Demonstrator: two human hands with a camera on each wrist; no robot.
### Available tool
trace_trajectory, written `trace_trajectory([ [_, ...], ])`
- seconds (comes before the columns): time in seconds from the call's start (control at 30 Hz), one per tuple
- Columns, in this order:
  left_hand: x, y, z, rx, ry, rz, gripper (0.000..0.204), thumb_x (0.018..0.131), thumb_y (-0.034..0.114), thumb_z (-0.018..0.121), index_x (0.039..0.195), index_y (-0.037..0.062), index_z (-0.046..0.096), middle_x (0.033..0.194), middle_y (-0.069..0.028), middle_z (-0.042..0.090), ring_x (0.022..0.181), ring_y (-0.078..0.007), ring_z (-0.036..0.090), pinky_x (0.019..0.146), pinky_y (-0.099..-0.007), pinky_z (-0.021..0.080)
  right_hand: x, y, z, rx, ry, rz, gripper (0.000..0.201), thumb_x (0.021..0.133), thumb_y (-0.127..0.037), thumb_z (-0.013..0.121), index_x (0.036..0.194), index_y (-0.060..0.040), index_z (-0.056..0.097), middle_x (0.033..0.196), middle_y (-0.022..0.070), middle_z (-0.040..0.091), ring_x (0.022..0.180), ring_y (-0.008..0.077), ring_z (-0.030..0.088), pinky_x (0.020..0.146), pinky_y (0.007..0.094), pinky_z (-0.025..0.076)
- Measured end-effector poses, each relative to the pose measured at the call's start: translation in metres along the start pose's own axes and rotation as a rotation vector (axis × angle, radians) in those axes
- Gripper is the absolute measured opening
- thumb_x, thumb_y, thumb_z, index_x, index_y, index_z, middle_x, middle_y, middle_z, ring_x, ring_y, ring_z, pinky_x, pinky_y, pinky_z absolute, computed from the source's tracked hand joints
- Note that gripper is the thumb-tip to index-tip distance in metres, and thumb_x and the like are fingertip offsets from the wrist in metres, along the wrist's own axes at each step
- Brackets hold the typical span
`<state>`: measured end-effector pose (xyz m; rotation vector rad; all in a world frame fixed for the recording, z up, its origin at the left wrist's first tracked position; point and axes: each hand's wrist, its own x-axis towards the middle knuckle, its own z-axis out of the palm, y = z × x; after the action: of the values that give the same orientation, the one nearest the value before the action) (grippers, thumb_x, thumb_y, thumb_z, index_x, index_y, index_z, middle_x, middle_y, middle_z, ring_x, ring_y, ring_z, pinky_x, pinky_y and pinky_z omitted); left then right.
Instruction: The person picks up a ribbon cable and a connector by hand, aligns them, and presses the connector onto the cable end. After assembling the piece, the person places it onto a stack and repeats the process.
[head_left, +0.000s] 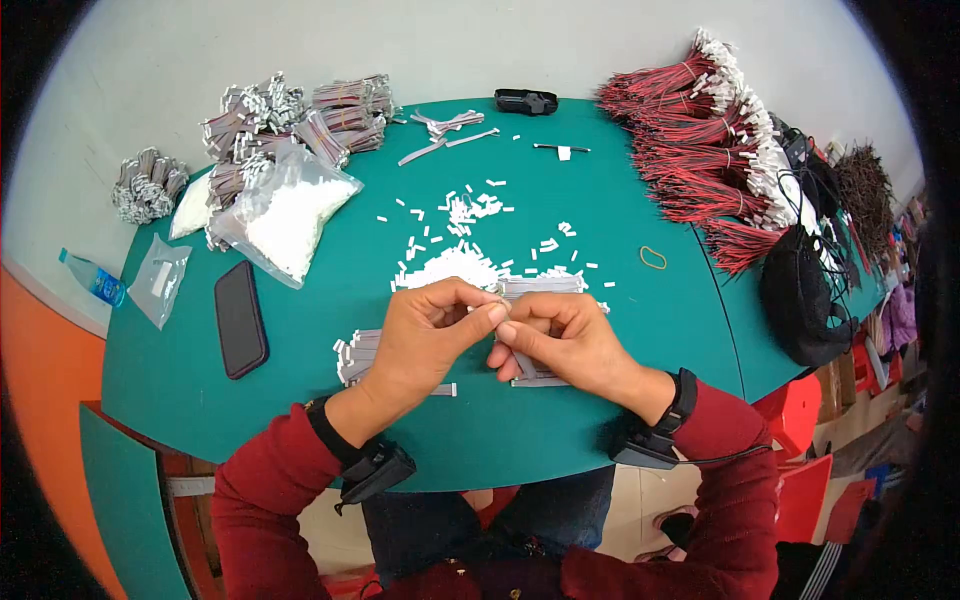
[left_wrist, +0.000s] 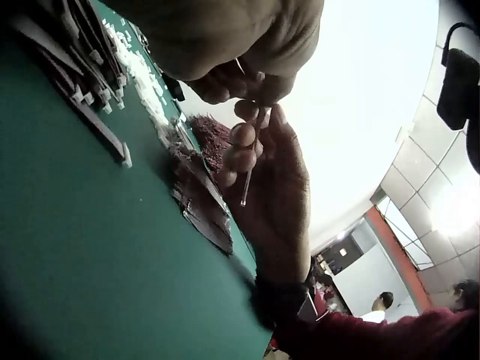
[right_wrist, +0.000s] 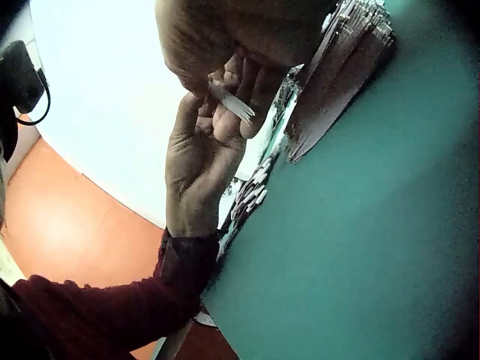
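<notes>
Close together over the table, my left hand and right hand meet at their thumbs and fingertips. Both pinch a short flat ribbon cable; its split end sticks out from the fingers in the right wrist view. The left wrist view shows the cable edge-on, running down along the right hand's fingers. Fingertips hide its upper end. Grey ribbon cables with white ends lie beside the left hand, and another stack of them lies just behind the right hand. Beyond the fingers spreads a heap of small white connector housings.
A phone, a bag of white pieces and cable bundles occupy the left side. Red-and-black wire bundles and a black bag line the right. A rubber band lies on the green table.
</notes>
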<state>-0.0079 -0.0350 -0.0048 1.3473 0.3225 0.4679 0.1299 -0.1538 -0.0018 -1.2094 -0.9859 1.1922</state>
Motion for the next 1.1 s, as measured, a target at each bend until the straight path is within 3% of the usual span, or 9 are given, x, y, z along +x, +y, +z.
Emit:
trace_trajectory([
  [0.2, 0.001, -0.001, -0.001, -0.087, -0.024, -0.084, 0.012, 0.083, 0.009, 0.063, 0.091, 0.0, 0.064, 0.085, -0.0039, 0.062, 0.082, -0.0094, 0.056, 0.076, -0.0244, 0.044, 0.0, 0.006, -0.006, 0.053, 0.005, -0.022, 0.02, 0.092, -0.018, 0.053, 0.089, 0.0005, 0.061, 0.076, 0.0057, 0.064, 0.065, 0.0102, 0.062, 0.058, 0.0211, 0.05],
  [0.3, 0.002, -0.007, 0.001, -0.034, 0.016, -0.024, 0.012, 0.085, 0.01, 0.062, 0.091, -0.0006, 0.064, 0.083, -0.0065, 0.063, 0.076, -0.0098, 0.057, 0.072, -0.0244, 0.046, 0.0, 0.006, -0.006, 0.058, 0.016, -0.029, 0.019, 0.092, -0.018, 0.053, 0.089, -0.0001, 0.061, 0.076, 0.0055, 0.064, 0.065, 0.0099, 0.062, 0.057, 0.0213, 0.05],
  [0.6, 0.001, -0.007, -0.002, -0.107, 0.013, -0.145, 0.014, 0.084, 0.012, 0.063, 0.093, 0.0012, 0.064, 0.087, -0.0036, 0.062, 0.073, -0.0077, 0.05, 0.067, -0.0216, 0.04, -0.001, 0.008, -0.003, -0.029, 0.052, -0.12, 0.018, 0.091, -0.014, 0.053, 0.087, 0.0007, 0.062, 0.076, 0.0041, 0.064, 0.066, 0.0078, 0.06, 0.059, 0.02, 0.048],
  [1.0, -0.001, -0.005, 0.002, -0.115, 0.024, -0.083, 0.012, 0.083, 0.012, 0.064, 0.09, 0.0015, 0.063, 0.086, -0.0031, 0.063, 0.071, -0.007, 0.049, 0.066, -0.0212, 0.04, 0.0, 0.005, -0.005, 0.003, 0.042, -0.079, 0.019, 0.091, -0.016, 0.053, 0.089, 0.0008, 0.063, 0.076, 0.0052, 0.064, 0.066, 0.0092, 0.061, 0.058, 0.0201, 0.049],
  [1.1, 0.0, -0.006, 0.002, -0.101, 0.023, -0.055, 0.014, 0.085, 0.01, 0.062, 0.092, -0.0025, 0.062, 0.081, -0.0066, 0.063, 0.071, -0.0099, 0.057, 0.069, -0.0238, 0.047, 0.002, 0.006, -0.007, -0.001, 0.016, -0.069, 0.02, 0.092, -0.016, 0.053, 0.089, 0.0008, 0.063, 0.077, 0.0053, 0.064, 0.066, 0.0093, 0.062, 0.058, 0.0201, 0.049],
])
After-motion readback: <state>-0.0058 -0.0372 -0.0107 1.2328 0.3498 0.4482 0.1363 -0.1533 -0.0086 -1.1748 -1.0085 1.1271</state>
